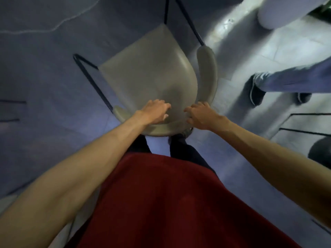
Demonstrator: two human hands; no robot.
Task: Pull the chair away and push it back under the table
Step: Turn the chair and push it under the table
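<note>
Chair stands on the bluish floor directly in front of the person, seen from above: pale grey shell seat, curved backrest nearest the body, black wire legs splayed out to the left and top. Grey armrest runs along the seat's right side; a shorter stub of armrest shows at lower left. No part of a table overlaps the chair in this view, so the chair appears to stand clear in open floor.

Left hand lies over the top edge of the backrest, fingers curled forward and down onto the shell. Right hand sits just beside it on the same edge, near where the armrest joins, fingers likewise bent over the rim. Both hands are in contact with the backrest; the frame is soft, so a full clamp versus a loose hooked hold is probably the latter, not certain.

Red garment fills the lower centre, dark trouser legs below the backrest. At right, a second person's leg in light blue jeans with a dark shoe stands on the paler floor, well apart from the chair.
</note>
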